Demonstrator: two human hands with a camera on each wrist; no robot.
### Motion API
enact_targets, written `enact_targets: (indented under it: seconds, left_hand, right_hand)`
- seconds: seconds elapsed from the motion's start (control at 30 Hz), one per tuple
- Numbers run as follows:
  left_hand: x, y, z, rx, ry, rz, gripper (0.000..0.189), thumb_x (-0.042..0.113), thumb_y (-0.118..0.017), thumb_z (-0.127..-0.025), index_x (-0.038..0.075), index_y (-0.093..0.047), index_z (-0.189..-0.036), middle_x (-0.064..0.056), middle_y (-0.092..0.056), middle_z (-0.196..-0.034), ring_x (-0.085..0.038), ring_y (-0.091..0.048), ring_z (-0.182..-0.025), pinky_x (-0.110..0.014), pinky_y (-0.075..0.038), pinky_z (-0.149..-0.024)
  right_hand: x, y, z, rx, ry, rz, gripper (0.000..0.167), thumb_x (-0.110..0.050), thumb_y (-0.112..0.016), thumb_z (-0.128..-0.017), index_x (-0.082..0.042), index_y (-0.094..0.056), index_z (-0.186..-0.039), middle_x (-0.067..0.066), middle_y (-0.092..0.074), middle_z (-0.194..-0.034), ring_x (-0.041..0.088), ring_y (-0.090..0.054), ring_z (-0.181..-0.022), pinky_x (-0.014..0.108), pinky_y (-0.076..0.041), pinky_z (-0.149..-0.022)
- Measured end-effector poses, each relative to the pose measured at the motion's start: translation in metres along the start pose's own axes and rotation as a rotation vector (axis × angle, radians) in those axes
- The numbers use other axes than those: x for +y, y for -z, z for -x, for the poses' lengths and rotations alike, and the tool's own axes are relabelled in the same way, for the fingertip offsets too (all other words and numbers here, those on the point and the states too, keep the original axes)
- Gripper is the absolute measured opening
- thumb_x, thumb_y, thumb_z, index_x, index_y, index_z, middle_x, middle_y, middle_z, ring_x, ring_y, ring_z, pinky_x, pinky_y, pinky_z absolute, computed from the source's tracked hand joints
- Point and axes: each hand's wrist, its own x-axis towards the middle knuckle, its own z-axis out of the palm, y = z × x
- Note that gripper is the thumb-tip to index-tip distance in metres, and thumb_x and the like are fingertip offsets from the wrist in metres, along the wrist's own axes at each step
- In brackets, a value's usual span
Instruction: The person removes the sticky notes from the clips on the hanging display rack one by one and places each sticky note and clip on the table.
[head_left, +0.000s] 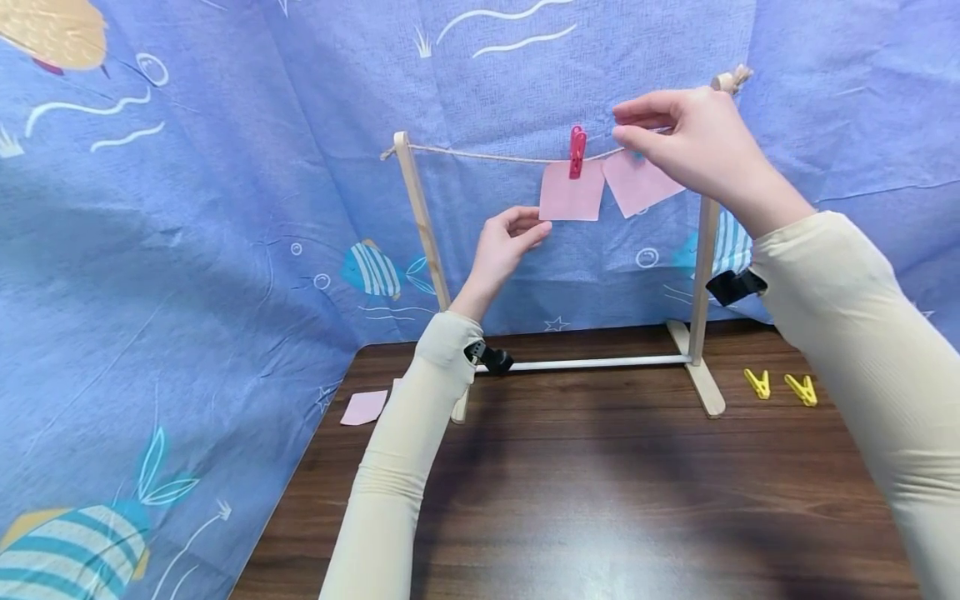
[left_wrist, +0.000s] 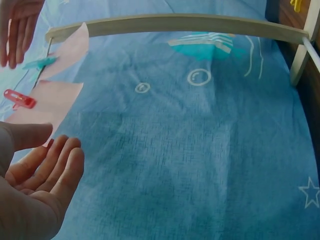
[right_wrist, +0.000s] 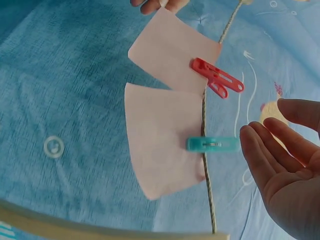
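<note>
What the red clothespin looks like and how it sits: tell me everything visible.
The red clothespin looks like plastic, with two arms and a hole near each splayed handle end. It is closed on the top edge of a pink paper note, fixing it to a twine cord strung across a wooden stand. In the head view it stands nearly upright, handles up. Only the note and cord appear to touch it.

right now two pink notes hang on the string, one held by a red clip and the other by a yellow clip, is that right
Not quite: the other clip is a teal clip, not yellow, as the right wrist view shows. The two pink notes, the string and the red clip are as you say.
</note>
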Motion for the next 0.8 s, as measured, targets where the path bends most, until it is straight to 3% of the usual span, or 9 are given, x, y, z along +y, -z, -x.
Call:
enact_targets:
  seconds: [0.13,0.37,0.67,0.8]
  left_hand:
    - [-0.001,-0.002,0.0,0.008,-0.007,0.039,0.027,0.009,-0.067,-0.091,-0.006,-0.065,-0.113,-0.03,-0.066,-0.109,-0.037,-0.067,-0.1,-0.033,-0.058,-0.085]
    - [-0.001,-0.005,0.0,0.008,0.006,0.043,0.025,0.013,-0.065,-0.093,-0.005,-0.066,-0.11,-0.024,-0.07,-0.103,-0.018,-0.07,-0.086,-0.029,-0.059,-0.082]
    - [0.0,-0.007,0.002,0.006,0.019,0.059,0.025,0.012,-0.065,-0.093,-0.008,-0.066,-0.109,-0.025,-0.07,-0.103,-0.019,-0.071,-0.085,-0.029,-0.059,-0.08]
    - [-0.002,-0.006,0.003,0.001,0.029,0.061,0.026,0.012,-0.065,-0.093,-0.007,-0.066,-0.11,-0.024,-0.071,-0.102,-0.026,-0.071,-0.089,-0.03,-0.059,-0.081]
  right_hand:
    - [-0.006,-0.007,-0.01,-0.043,0.0,0.001,0.05,-0.045,-0.056,-0.095,-0.017,-0.056,-0.136,0.008,-0.06,-0.135,0.026,-0.057,-0.124,0.033,-0.047,-0.103]
    - [-0.011,-0.014,-0.022,-0.11,-0.052,-0.017,0.057,-0.049,-0.054,-0.094,-0.017,-0.051,-0.141,0.007,-0.057,-0.139,0.024,-0.054,-0.127,0.043,-0.045,-0.105]
    - [-0.011,-0.022,-0.036,-0.19,-0.089,-0.025,0.061,-0.045,-0.052,-0.096,-0.012,-0.042,-0.147,0.01,-0.049,-0.146,0.027,-0.046,-0.135,0.048,-0.038,-0.111]
    - [-0.012,-0.026,-0.039,-0.233,-0.116,-0.013,0.061,-0.042,-0.05,-0.097,-0.01,-0.038,-0.148,0.012,-0.048,-0.146,0.029,-0.046,-0.135,0.049,-0.038,-0.11]
